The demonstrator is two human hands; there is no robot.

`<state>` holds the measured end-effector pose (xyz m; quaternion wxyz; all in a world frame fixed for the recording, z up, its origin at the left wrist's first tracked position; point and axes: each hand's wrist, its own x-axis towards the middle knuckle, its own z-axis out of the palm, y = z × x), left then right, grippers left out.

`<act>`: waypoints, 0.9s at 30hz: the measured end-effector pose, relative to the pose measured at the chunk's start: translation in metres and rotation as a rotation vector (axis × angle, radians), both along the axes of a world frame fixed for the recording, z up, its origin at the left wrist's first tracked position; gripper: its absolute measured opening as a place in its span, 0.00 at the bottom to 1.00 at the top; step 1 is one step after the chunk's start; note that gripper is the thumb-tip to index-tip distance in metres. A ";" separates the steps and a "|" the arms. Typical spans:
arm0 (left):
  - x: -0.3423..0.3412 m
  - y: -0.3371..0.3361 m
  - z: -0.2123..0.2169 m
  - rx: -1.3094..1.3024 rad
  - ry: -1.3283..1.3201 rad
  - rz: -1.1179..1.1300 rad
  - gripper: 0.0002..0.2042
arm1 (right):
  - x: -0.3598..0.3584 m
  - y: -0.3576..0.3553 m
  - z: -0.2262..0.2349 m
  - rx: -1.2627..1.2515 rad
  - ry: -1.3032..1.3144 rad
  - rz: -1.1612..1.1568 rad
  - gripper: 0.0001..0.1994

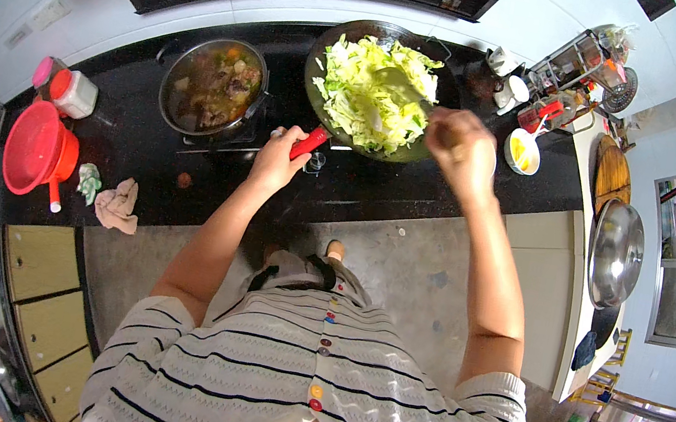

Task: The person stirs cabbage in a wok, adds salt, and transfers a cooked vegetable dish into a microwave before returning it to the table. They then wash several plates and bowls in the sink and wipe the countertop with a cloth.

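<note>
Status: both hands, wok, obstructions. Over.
Left hand grips red handle. Right hand holds spatula at chopped greens. Stew pot left of wok, seemingly not in the way.

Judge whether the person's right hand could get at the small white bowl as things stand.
Probably yes: the white bowl sits near the right hand, with nothing visible between them, though the spatula it grips would need putting down.
</note>
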<state>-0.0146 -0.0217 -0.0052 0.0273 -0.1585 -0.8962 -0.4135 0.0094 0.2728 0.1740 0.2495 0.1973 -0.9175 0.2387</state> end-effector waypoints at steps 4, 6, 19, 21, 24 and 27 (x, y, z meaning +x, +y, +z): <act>0.001 -0.003 0.002 -0.055 -0.015 0.042 0.19 | -0.021 0.024 0.051 -0.019 -0.025 -0.317 0.05; 0.005 0.001 0.011 -0.089 -0.011 0.077 0.19 | -0.034 0.042 0.048 -0.170 -0.062 -0.419 0.08; 0.000 0.001 0.005 -0.066 -0.047 0.028 0.18 | -0.043 0.055 -0.107 -1.030 -0.273 -0.052 0.09; 0.001 0.002 0.009 -0.076 -0.081 0.031 0.18 | -0.019 0.040 -0.097 -0.656 -0.146 -0.026 0.08; 0.002 -0.002 0.009 -0.076 -0.076 0.047 0.18 | 0.022 0.008 -0.057 -0.218 -0.061 0.022 0.11; 0.000 0.000 0.002 -0.056 -0.082 0.034 0.18 | 0.055 0.005 -0.038 -0.067 -0.149 0.098 0.15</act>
